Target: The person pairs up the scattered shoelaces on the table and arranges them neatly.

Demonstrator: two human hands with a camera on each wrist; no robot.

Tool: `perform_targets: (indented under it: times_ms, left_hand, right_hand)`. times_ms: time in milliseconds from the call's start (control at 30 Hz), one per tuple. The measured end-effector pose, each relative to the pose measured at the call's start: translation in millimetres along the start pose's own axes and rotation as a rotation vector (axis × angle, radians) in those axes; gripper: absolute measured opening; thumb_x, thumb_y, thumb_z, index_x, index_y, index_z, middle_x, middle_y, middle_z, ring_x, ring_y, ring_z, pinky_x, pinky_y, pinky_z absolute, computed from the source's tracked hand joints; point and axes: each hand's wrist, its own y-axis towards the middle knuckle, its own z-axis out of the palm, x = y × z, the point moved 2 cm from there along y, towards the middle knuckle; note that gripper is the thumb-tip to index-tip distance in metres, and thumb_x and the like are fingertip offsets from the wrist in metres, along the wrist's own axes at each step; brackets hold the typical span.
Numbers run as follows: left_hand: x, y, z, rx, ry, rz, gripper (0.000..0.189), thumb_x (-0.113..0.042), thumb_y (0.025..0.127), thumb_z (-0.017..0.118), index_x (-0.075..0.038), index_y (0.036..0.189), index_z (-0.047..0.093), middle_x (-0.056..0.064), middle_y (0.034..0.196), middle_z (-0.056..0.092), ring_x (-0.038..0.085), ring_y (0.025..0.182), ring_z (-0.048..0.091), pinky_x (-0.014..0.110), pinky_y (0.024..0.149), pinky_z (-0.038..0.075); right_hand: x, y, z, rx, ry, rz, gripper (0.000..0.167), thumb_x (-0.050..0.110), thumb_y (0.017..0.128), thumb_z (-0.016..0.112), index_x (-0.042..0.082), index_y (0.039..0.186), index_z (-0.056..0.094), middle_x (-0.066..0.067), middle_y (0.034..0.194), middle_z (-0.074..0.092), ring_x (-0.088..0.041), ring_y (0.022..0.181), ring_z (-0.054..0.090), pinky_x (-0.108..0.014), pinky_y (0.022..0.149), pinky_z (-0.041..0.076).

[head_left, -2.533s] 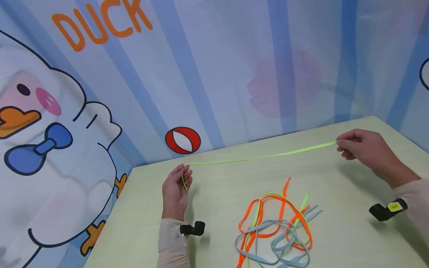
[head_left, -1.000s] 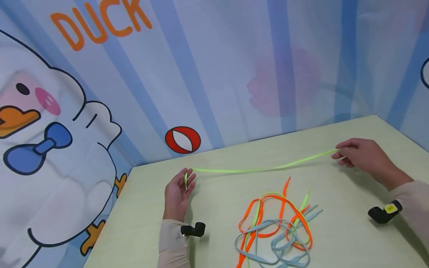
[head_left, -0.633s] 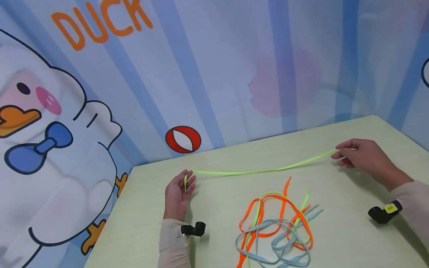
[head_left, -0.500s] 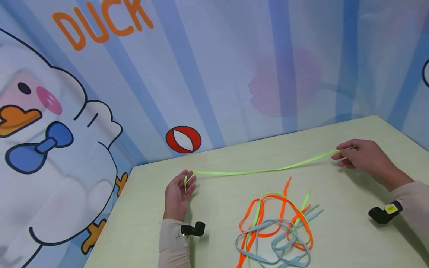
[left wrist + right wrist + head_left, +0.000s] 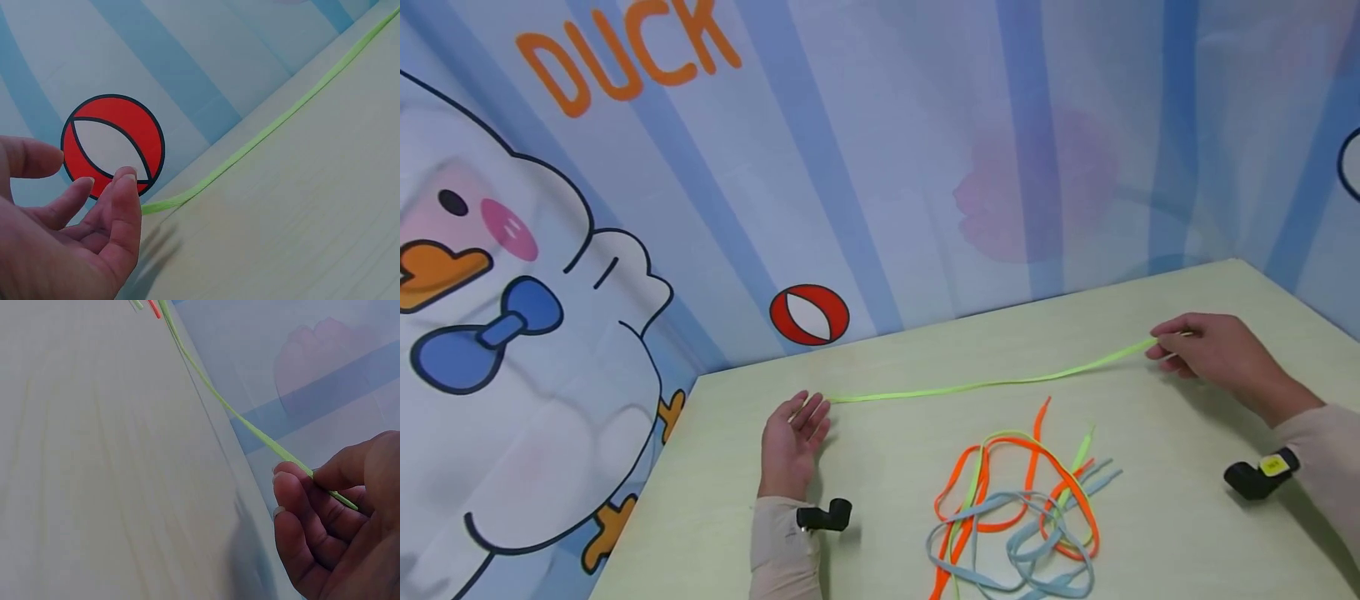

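Observation:
A flat neon yellow-green shoelace [image 5: 955,389] stretches across the far part of the table. My right hand [image 5: 1216,354] pinches its right end between thumb and fingers; in the right wrist view a short tip [image 5: 345,501] sticks out past the pinch. At the lace's other end, my left hand [image 5: 790,446] has its palm turned up and fingers loosely bent. In the left wrist view the left thumb [image 5: 34,157] stands apart from the fingers, and the lace [image 5: 269,136] runs out from behind them, its end hidden.
Nearer the front of the pale wooden table [image 5: 700,500] lies a tangle of shoelaces: orange [image 5: 958,475], light blue [image 5: 1000,581] and yellow-green [image 5: 1082,450]. A printed cloth backdrop [image 5: 910,167] rises along the table's back edge.
My left hand has lowered and its thumb has parted from the fingers; the lace end that hung over its palm no longer shows. The lace's left part sits lower. My right hand has lowered slightly.

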Motion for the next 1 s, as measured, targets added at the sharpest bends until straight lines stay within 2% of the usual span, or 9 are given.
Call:
perform_targets:
  times_ms: [167, 367, 700, 867, 1000]
  left_hand:
    - [1.1, 0.7, -1.2, -0.003, 0.003, 0.008, 0.040, -0.020, 0.103, 0.049, -0.004, 0.140, 0.048, 0.020, 0.145, 0.049, 0.026, 0.119, 0.062, 0.034, 0.098, 0.049]
    - [2.5, 0.6, 1.3, 0.008, 0.012, 0.016, 0.040, -0.019, 0.103, 0.050, -0.002, 0.139, 0.049, 0.016, 0.136, 0.054, 0.024, 0.115, 0.063, 0.034, 0.097, 0.050]
    - [5.6, 0.3, 7.9, 0.044, 0.029, 0.026, 0.032, -0.018, 0.102, 0.052, -0.003, 0.129, 0.055, 0.013, 0.126, 0.062, 0.022, 0.107, 0.066, 0.035, 0.094, 0.050]
    - [8.3, 0.4, 10.8, 0.071, 0.073, 0.040, 0.032, -0.018, 0.101, 0.052, -0.001, 0.128, 0.056, 0.012, 0.118, 0.066, 0.021, 0.101, 0.067, 0.035, 0.093, 0.050]
    - [9.3, 0.1, 13.0, 0.090, 0.147, 0.062, 0.030, -0.019, 0.101, 0.051, -0.001, 0.124, 0.057, 0.011, 0.113, 0.067, 0.021, 0.098, 0.066, 0.035, 0.092, 0.050]
  right_hand:
    - [-2, 1.4, 1, -0.001, 0.001, 0.009, 0.046, 0.027, 0.106, 0.046, -0.010, 0.134, 0.052, -0.016, 0.107, 0.073, -0.014, 0.084, 0.069, -0.030, 0.066, 0.054]
    - [-3, 1.5, 1, 0.007, 0.007, 0.015, 0.046, 0.026, 0.106, 0.045, -0.011, 0.133, 0.052, -0.013, 0.101, 0.074, -0.013, 0.082, 0.068, -0.030, 0.066, 0.055]
    - [-2, -0.6, -1, -0.014, 0.030, 0.009, 0.049, 0.029, 0.106, 0.042, -0.009, 0.135, 0.050, -0.011, 0.097, 0.074, -0.012, 0.079, 0.069, -0.030, 0.065, 0.055]
    - [1, -0.9, 0, -0.003, 0.049, 0.011, 0.049, 0.029, 0.106, 0.043, -0.010, 0.134, 0.050, -0.009, 0.096, 0.074, -0.012, 0.079, 0.068, -0.029, 0.066, 0.056]
    - [5, -1.8, 4, 0.020, 0.047, -0.001, 0.049, 0.032, 0.106, 0.045, -0.009, 0.131, 0.053, -0.008, 0.098, 0.073, -0.012, 0.081, 0.068, -0.029, 0.068, 0.056]
